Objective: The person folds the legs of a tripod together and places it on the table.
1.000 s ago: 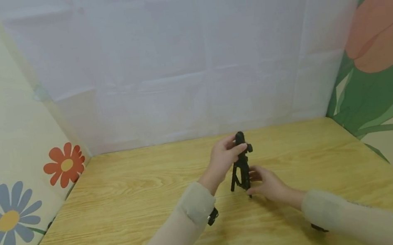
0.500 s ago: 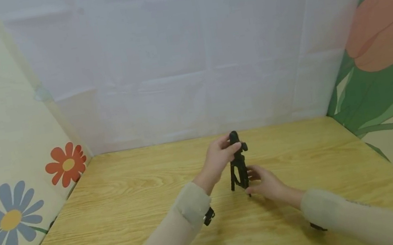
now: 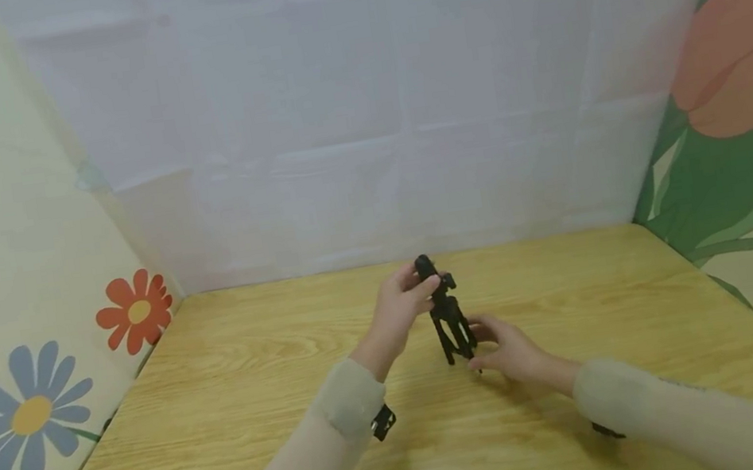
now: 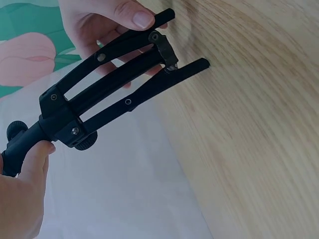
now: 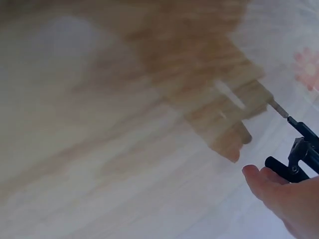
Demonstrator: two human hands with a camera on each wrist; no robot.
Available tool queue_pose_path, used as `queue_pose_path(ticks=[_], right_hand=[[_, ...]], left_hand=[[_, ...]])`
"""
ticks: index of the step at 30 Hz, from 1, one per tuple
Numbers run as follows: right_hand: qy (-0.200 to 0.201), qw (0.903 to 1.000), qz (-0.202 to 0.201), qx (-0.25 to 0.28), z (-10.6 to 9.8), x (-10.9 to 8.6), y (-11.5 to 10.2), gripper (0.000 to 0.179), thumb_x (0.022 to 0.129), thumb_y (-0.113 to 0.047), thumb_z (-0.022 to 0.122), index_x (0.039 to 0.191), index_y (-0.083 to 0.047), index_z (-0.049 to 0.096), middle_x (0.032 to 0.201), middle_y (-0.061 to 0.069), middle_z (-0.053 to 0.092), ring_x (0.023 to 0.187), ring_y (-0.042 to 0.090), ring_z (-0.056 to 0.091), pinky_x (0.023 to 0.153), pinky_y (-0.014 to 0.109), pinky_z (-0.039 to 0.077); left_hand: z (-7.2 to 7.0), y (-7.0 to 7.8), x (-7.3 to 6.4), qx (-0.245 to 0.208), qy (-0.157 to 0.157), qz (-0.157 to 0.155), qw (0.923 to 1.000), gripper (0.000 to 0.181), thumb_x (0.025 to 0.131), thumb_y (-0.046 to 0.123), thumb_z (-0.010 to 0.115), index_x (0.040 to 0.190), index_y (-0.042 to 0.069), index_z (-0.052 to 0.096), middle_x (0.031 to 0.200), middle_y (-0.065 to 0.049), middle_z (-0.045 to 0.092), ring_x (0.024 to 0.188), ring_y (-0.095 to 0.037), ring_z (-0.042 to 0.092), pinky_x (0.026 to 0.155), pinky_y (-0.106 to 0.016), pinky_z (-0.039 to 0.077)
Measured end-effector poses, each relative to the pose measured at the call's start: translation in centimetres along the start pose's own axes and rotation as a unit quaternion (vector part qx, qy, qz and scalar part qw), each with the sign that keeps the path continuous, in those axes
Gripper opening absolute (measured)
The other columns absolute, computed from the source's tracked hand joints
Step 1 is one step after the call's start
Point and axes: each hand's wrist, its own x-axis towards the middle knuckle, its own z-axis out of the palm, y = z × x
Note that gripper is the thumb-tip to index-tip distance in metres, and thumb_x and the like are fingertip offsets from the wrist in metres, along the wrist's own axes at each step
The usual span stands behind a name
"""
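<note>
A small black tripod stands tilted on the wooden table, its top leaning left in the head view. My left hand grips the column near the top, thumb across the front. Lower down, my right hand has its thumb and fingers around one leg close to the foot. In the left wrist view the legs are only slightly spread, joined by braces to a centre tube, and the right thumb lies on one leg. The right wrist view catches just the foot ends beside the right fingertips.
The wooden table reaches back to a white sheet. Flower-printed panels stand on both sides, with a blue flower at the left and a large tulip at the right. A black wrist camera hangs under the left cuff.
My left hand has moved left, carrying the tripod's top with it, so the tripod now leans left instead of standing nearly upright. The right hand has stayed at the leg.
</note>
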Motion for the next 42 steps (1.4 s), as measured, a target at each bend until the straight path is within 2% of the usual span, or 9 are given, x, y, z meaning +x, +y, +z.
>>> queue_pose_path(ticks=[8, 14, 20, 22, 30, 34, 39, 41, 42], right_hand=[[0.006, 0.9998, 0.002, -0.017, 0.0, 0.3, 0.0, 0.061, 0.08, 0.004, 0.076, 0.135, 0.006, 0.048, 0.126, 0.027, 0.058, 0.118, 0.043, 0.053, 0.099, 0.058, 0.04], [0.004, 0.9992, 0.011, -0.038, -0.5, 0.3, -0.4, 0.062, 0.08, 0.0, 0.077, 0.136, 0.004, 0.049, 0.125, 0.024, 0.059, 0.118, 0.041, 0.052, 0.1, 0.06, 0.038], [0.006, 0.9986, 0.023, -0.048, -1.1, 0.4, -0.7, 0.063, 0.079, 0.003, 0.077, 0.136, 0.002, 0.051, 0.126, 0.023, 0.057, 0.119, 0.041, 0.049, 0.093, 0.05, 0.048], [0.002, 0.9986, 0.02, -0.049, -1.2, 0.5, -0.7, 0.064, 0.077, 0.004, 0.077, 0.136, 0.003, 0.051, 0.127, 0.024, 0.056, 0.12, 0.042, 0.049, 0.092, 0.05, 0.048], [-0.007, 0.9973, 0.032, -0.066, -1.5, 0.8, -0.9, 0.066, 0.075, 0.001, 0.078, 0.136, 0.002, 0.052, 0.135, 0.024, 0.053, 0.125, 0.044, 0.046, 0.103, 0.059, 0.035], [-0.015, 0.9953, 0.041, -0.086, -1.8, 0.8, -1.0, 0.066, 0.076, -0.002, 0.079, 0.136, 0.002, 0.052, 0.137, 0.024, 0.051, 0.127, 0.044, 0.044, 0.103, 0.058, 0.036], [-0.017, 0.9933, 0.05, -0.103, -2.0, 0.7, -1.1, 0.066, 0.077, -0.003, 0.079, 0.136, 0.002, 0.051, 0.137, 0.024, 0.051, 0.123, 0.042, 0.048, 0.09, 0.045, 0.049], [-0.019, 0.9936, 0.051, -0.099, -2.0, 0.7, -1.1, 0.065, 0.076, -0.001, 0.079, 0.136, 0.003, 0.051, 0.137, 0.025, 0.05, 0.105, 0.043, 0.057, 0.075, 0.04, 0.054], [-0.018, 0.9934, 0.05, -0.101, -2.0, 0.7, -1.1, 0.065, 0.076, -0.001, 0.079, 0.135, 0.003, 0.052, 0.137, 0.025, 0.05, 0.103, 0.041, 0.058, 0.072, 0.035, 0.053]], left_hand=[[-1.0, -0.1, -0.6, -0.002, 0.004, 0.008, 1.0, 0.034, 0.098, 0.003, 0.056, 0.131, -0.007, 0.052, 0.125, -0.024, 0.061, 0.114, -0.035, 0.06, 0.092, -0.04, 0.051], [-1.9, 0.6, -1.5, 0.044, 0.009, -0.007, 0.999, 0.035, 0.095, 0.0, 0.06, 0.129, -0.006, 0.055, 0.123, -0.022, 0.062, 0.112, -0.033, 0.061, 0.093, -0.043, 0.05], [-3.5, 0.8, -2.1, 0.082, 0.007, -0.015, 0.9965, 0.036, 0.091, -0.002, 0.065, 0.126, -0.006, 0.058, 0.119, -0.019, 0.065, 0.107, -0.03, 0.064, 0.091, -0.043, 0.052], [-4.1, 0.7, -2.3, 0.092, 0.003, -0.018, 0.9956, 0.036, 0.09, -0.002, 0.066, 0.125, -0.006, 0.059, 0.118, -0.019, 0.065, 0.106, -0.029, 0.064, 0.09, -0.042, 0.052], [-6.1, 0.2, -2.9, 0.165, -0.002, -0.04, 0.9855, 0.032, 0.089, 0.003, 0.07, 0.12, -0.004, 0.063, 0.105, -0.014, 0.067, 0.093, -0.027, 0.065, 0.083, -0.036, 0.055], [-6.8, -0.1, -3.3, 0.207, 0.0, -0.057, 0.9766, 0.032, 0.088, 0.006, 0.071, 0.119, -0.002, 0.064, 0.099, -0.011, 0.066, 0.09, -0.026, 0.064, 0.081, -0.036, 0.055], [-7.5, -0.8, -3.6, 0.241, 0.007, -0.071, 0.9679, 0.029, 0.087, 0.006, 0.073, 0.114, -0.002, 0.066, 0.093, -0.01, 0.066, 0.083, -0.02, 0.064, 0.08, -0.041, 0.055], [-7.7, -1.1, -3.7, 0.247, 0.01, -0.078, 0.9659, 0.029, 0.086, 0.006, 0.074, 0.113, -0.001, 0.066, 0.093, -0.009, 0.066, 0.082, -0.019, 0.064, 0.082, -0.044, 0.054], [-7.8, -1.2, -3.8, 0.249, 0.011, -0.081, 0.9651, 0.029, 0.086, 0.006, 0.074, 0.113, -0.002, 0.066, 0.094, -0.009, 0.066, 0.082, -0.019, 0.064, 0.082, -0.045, 0.054]])
